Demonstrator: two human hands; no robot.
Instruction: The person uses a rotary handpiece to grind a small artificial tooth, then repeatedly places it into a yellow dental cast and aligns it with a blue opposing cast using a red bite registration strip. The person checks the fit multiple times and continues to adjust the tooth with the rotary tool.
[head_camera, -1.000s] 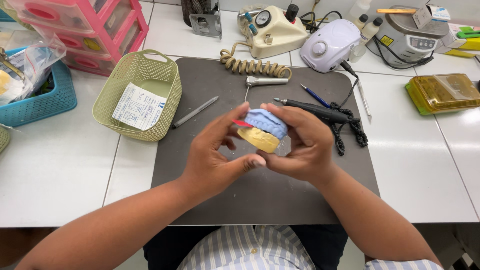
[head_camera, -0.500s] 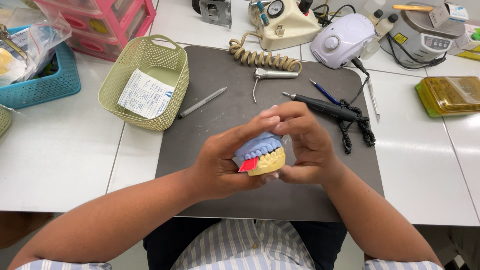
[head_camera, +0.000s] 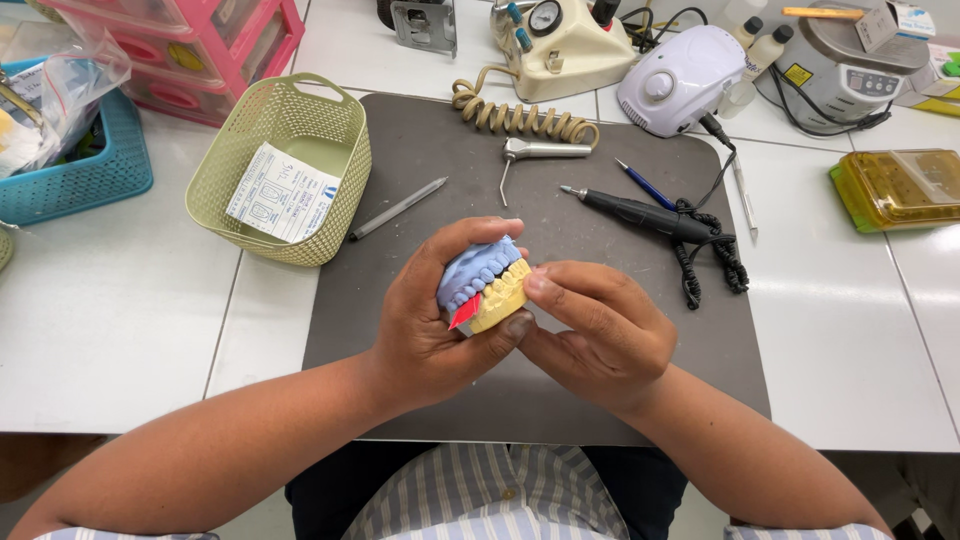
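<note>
Grey mat (head_camera: 400, 170) on, seemingly, white worktop (head_camera: 120, 330)

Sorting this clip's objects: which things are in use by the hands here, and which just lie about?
In use:
left hand
right hand
blue and yellow dental models
red strip

Lying about:
green basket
grey pencil
black handpiece
metal handpiece
blue pen
yellow box

Bright even overhead light, sharp, soft shadows
</note>
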